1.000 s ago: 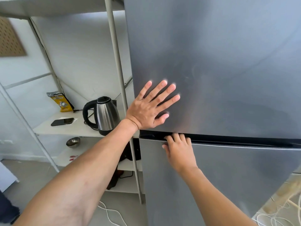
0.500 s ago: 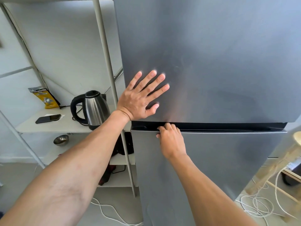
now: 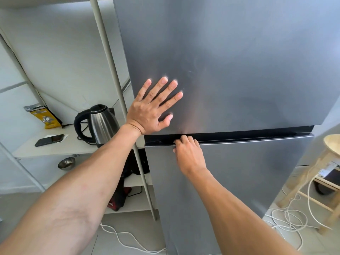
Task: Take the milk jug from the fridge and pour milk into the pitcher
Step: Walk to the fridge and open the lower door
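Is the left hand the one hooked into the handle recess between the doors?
No, the left hand presses flat on the upper door; the right hand curls its fingers into the handle recess.

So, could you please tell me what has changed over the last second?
The right hand has curled its fingers deeper into the handle recess of the lower door. The left hand stays flat on the upper door; both doors still look shut.

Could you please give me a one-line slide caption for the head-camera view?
Left hand flat on the fridge's upper door, right hand curled into the handle recess atop the lower door.
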